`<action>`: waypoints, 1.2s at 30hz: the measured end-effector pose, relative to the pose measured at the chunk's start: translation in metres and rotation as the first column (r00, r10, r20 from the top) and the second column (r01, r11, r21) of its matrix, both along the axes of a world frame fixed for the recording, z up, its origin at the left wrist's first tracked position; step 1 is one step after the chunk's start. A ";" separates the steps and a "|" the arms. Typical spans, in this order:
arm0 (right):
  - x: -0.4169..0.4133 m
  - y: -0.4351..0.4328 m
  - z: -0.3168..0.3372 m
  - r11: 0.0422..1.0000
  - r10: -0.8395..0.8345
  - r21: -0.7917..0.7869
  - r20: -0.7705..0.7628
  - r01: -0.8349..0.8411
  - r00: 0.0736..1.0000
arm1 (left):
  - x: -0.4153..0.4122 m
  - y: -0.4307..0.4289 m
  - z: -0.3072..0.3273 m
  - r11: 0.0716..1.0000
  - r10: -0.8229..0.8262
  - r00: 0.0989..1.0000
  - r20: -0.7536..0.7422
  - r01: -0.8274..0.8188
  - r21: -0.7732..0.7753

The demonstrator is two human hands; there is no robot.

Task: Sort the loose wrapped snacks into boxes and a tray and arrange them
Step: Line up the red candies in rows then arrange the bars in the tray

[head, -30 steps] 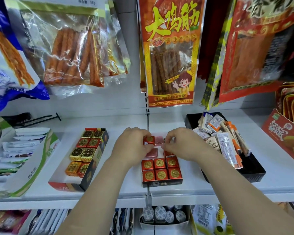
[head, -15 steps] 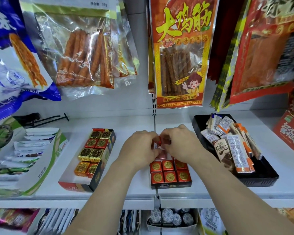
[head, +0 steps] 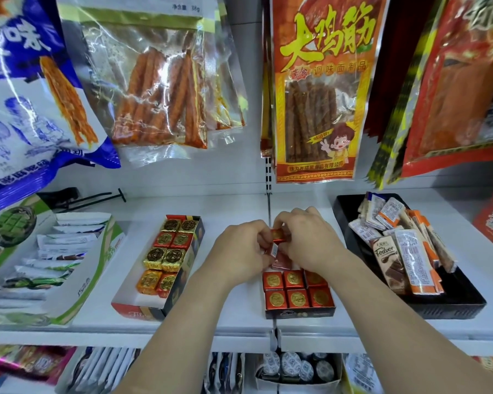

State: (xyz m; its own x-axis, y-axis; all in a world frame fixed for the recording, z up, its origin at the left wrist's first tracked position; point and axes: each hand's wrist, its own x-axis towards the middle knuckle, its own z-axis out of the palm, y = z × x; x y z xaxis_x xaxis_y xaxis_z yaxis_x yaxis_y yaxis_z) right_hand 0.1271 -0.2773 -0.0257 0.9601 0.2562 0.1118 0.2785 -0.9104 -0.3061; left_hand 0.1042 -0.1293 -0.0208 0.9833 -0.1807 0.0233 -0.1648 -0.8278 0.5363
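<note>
Both hands meet over the back of the small red box (head: 299,309). The left hand (head: 241,251) and the right hand (head: 305,240) pinch one red wrapped cube (head: 281,236) between their fingertips, lifted above the box; a second wrapper with a white label sits low against the left fingers, and whether it is gripped or only resting cannot be told. Below the hands, six red cubes with gold medallions (head: 296,288) fill the front two rows of the box, packed edge to edge; the back of the box is hidden by the hands.

To the left, apart from the red box, a longer open carton (head: 154,304) holds gold, red and orange foil cubes (head: 167,251) in pairs, its near end bare. Farther left a white-and-green display carton (head: 97,268) holds flat white sachets. To the right, a black tray (head: 450,302) holds a loose heap of wrapped bars (head: 404,248), some leaning on its back wall.

All stand on a white shelf (head: 234,322); bare strips run between the containers, and the front lip lies just beyond the red box. A slotted upright (head: 268,177) rises behind the hands. Hanging snack bags (head: 322,89) crowd the space overhead, their lower edges well above the hands.
</note>
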 end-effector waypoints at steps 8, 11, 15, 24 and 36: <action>0.005 0.000 0.006 0.998 0.005 -0.057 -0.008 -0.005 1.000 | -0.003 -0.009 -0.006 0.991 -0.029 0.996 0.079 0.018 0.135; 0.004 -0.003 0.006 0.999 0.010 -0.054 -0.023 -0.011 1.000 | -0.003 -0.008 -0.004 0.993 -0.053 0.996 0.067 0.046 0.107; 0.005 -0.003 0.003 0.999 0.010 -0.050 -0.023 -0.011 1.000 | -0.003 -0.008 -0.003 0.988 -0.115 0.993 0.030 0.111 0.105; 0.006 -0.009 0.003 0.999 0.039 0.039 -0.051 -0.037 0.998 | 0.000 -0.010 -0.001 0.979 -0.135 0.991 0.022 0.130 0.155; 0.007 -0.041 0.018 0.821 -0.143 0.534 -0.148 0.201 0.978 | 0.011 -0.031 0.001 0.970 0.068 0.997 0.035 -0.058 -0.236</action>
State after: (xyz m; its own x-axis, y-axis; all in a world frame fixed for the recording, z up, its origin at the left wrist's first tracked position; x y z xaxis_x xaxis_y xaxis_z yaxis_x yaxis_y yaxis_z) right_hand 0.1337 -0.3187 -0.0079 0.9961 0.0109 0.0874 0.0754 -0.6181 -0.7825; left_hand 0.1148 -0.1599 -0.0200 0.9896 -0.1029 0.1002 -0.1435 -0.6889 0.7105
